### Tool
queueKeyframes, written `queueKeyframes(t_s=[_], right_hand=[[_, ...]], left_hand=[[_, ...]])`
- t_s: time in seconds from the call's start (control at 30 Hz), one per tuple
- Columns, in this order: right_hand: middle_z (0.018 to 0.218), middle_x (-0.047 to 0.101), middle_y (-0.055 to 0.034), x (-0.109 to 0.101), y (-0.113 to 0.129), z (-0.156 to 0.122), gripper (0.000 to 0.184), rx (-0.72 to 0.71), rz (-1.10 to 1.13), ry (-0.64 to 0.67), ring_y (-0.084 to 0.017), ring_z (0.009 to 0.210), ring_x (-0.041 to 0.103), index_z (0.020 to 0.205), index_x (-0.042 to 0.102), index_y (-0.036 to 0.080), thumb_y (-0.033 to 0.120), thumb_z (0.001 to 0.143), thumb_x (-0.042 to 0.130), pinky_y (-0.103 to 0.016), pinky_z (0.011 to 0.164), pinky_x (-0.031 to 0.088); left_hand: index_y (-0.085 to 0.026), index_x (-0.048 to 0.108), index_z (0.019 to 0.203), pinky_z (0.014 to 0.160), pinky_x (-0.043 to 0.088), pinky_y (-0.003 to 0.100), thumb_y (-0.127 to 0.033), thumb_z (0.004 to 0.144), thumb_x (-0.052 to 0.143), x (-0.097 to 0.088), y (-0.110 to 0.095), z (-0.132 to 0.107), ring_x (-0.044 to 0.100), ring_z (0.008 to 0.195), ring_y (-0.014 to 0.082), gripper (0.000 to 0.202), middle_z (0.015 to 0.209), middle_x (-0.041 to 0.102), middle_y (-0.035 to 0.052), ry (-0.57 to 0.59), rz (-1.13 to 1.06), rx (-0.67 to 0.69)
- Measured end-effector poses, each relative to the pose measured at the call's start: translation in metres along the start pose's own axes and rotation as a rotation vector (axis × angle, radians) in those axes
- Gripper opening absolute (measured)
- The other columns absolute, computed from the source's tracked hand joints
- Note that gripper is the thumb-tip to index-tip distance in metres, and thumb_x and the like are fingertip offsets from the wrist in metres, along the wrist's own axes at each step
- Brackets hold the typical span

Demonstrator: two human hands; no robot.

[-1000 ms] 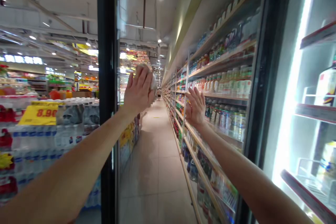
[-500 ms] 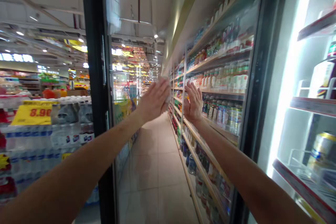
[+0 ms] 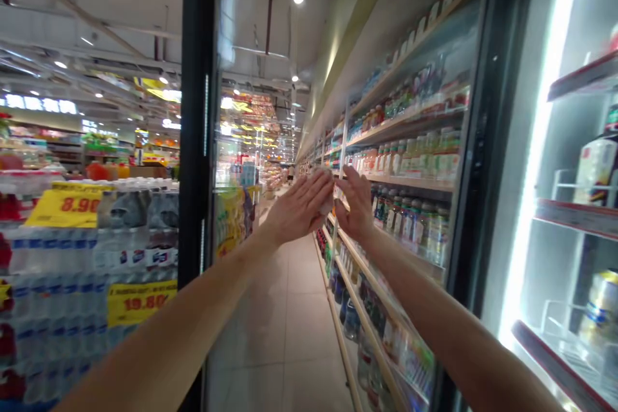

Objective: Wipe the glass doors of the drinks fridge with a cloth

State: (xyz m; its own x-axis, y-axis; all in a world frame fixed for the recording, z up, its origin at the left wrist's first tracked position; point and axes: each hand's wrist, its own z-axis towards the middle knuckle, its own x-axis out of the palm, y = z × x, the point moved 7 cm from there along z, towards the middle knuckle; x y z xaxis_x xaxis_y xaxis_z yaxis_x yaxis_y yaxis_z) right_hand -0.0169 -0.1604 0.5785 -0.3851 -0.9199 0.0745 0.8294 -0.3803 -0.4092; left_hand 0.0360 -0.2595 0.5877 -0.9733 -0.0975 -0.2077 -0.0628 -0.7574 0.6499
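Observation:
My left hand [image 3: 300, 207] is pressed with its fingers together against the glass door [image 3: 255, 335]. A pale, crumpled cloth [image 3: 327, 198] shows under its fingertips, mostly hidden by the hand. Just to the right, my right hand [image 3: 356, 205] is raised with its fingers apart and slightly bent, holding nothing that I can see. Its fingertips are near the cloth; whether they touch it or the glass I cannot tell. The door has a black frame [image 3: 197, 109] and stands open, with shelves of bottles [image 3: 410, 158] visible in the glass.
On the right is a lit cooler with wire-backed shelves [image 3: 574, 215], a bottle [image 3: 595, 167] and a can [image 3: 601, 302]. Stacked packs of bottled water [image 3: 53, 302] with yellow price signs [image 3: 67, 206] stand on the left. A tiled floor [image 3: 290, 309] shows in the glass.
My left hand has moved right and slightly down with the cloth, closing the gap to my right hand. The right hand's fingers have bent towards it. The view has shifted slightly.

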Motion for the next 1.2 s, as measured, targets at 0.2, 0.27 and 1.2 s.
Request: queueKeyframes(t_s=[0.2,0.27,1.2], right_hand=[[0.124,0.059,-0.0069,0.020,0.038,0.003,0.037,0.059,-0.024,0.133,-0.019,0.127,0.044,0.125,0.051,0.024,0.026,0.090,0.039,-0.046,0.114,0.019],[0.122,0.059,-0.0059,0.026,0.050,0.012,0.036,0.139,-0.095,0.139,-0.022,0.127,0.042,0.123,0.053,0.028,0.035,0.089,0.045,-0.052,0.114,0.012],[0.146,0.035,-0.0145,-0.063,-0.072,-0.082,0.049,0.580,-0.482,-0.009,-0.029,0.138,0.025,0.139,0.037,0.020,0.028,0.091,0.031,-0.060,0.107,0.018]], left_hand=[[-0.009,0.003,0.146,0.113,0.016,0.049,-0.039,0.086,0.043,-0.024,0.015,-0.043,0.016,0.141,0.0267,0.078,0.148,0.029,0.0180,-0.022,0.017,-0.152],[-0.014,0.004,0.146,0.112,0.021,0.048,-0.034,0.087,0.042,-0.039,0.028,-0.062,0.019,0.140,0.0255,0.073,0.149,0.028,0.0162,-0.078,0.027,-0.266],[-0.014,0.007,0.146,0.113,0.018,0.046,-0.028,0.090,0.043,-0.016,-0.013,-0.086,0.017,0.140,0.0240,0.068,0.146,0.033,0.0144,-0.123,0.226,-0.545]])
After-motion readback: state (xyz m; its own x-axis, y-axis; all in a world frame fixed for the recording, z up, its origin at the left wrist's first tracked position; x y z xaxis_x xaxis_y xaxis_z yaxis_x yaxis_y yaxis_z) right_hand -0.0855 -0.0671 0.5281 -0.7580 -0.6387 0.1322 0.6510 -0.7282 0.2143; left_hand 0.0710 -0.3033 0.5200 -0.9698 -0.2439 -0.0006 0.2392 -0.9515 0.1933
